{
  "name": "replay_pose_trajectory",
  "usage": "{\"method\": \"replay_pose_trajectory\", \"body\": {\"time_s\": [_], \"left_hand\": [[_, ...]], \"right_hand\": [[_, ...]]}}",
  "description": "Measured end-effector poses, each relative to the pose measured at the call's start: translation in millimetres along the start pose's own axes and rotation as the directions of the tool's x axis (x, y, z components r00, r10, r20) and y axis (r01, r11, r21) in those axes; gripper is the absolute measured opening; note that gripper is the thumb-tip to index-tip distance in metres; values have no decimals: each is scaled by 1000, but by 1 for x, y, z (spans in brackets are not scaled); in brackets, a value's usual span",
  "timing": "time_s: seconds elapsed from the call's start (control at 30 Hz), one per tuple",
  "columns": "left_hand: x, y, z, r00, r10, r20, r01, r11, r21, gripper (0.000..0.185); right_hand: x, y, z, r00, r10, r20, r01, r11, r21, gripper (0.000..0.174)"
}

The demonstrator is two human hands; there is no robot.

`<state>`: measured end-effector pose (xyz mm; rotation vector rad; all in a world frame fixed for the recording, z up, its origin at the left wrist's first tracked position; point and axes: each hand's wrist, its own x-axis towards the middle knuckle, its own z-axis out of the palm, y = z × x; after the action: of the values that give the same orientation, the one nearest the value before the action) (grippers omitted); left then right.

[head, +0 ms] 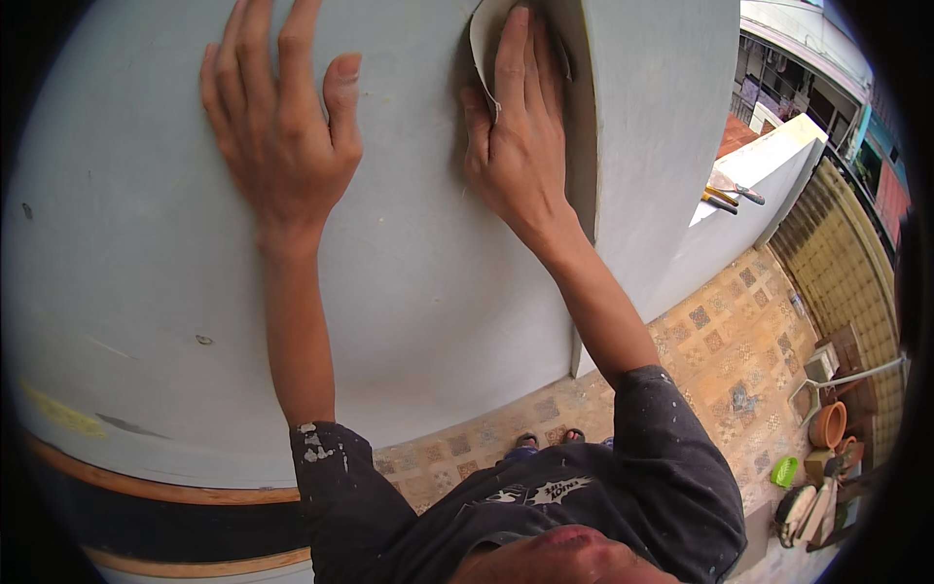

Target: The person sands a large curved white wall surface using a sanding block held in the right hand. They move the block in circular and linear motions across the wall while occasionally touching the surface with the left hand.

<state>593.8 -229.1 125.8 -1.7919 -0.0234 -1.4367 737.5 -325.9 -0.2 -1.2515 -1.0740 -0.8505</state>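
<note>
My left hand point(288, 139) rests palm-down on the pale painted wall point(416, 299), fingers spread and holding nothing. Beside the edge of a projecting column point(649, 139), my right hand point(522, 157) presses a curled sheet, apparently sandpaper point(484, 33), to the wall. Its fingers lie extended over the sheet, whose left edge bends up away from the wall. The face of the sheet against the wall is hidden. Small chips and dents mark the wall below my left hand.
A putty knife point(746, 191) and a yellow-and-black tool point(721, 200) lie on a low white wall point(766, 164) at right. Patterned tiles point(708, 336) cover the floor. Terracotta pots point(827, 425) and a green basket point(785, 472) stand lower right. Lower left runs a wood-framed dark opening point(197, 518).
</note>
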Motion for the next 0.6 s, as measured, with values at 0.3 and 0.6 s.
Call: {"method": "replay_pose_trajectory", "body": {"time_s": [0.3, 0.6], "left_hand": [[4, 6, -2, 1000, -3, 15, 3, 1000, 13, 42], [8, 11, -8, 995, -68, 78, 65, 997, 43, 54]], "right_hand": [[-6, 2, -7, 999, 20, -27, -16, 992, 126, 81], [9, 0, -3, 1000, 6, 1, -6, 992, 127, 79]]}}
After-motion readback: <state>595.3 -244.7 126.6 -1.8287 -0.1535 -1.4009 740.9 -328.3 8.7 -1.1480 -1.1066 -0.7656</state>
